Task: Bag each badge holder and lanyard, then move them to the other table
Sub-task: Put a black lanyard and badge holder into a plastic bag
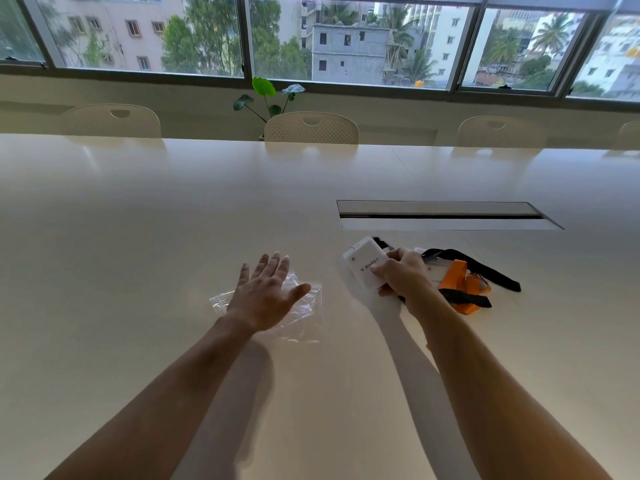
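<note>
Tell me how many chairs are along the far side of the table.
4. One cream plastic chair at far left, one perforated-back chair mid-table, one further right, one cut off at the right edge. More may sit beyond view.

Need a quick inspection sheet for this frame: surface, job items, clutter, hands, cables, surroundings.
Surface: white table, glossy, with a recessed cable hatch.
Job's things: clear plastic bag flat on the table; white badge holder lifted; pile of orange and black lanyards with another badge holder beside it.
Clutter: nothing seen.
Hands: left hand open, fingers spread over the bag; right hand grips the white badge holder.
Cables: nothing seen.
Surroundings: chairs along the far edge, potted plant, windows.
</note>
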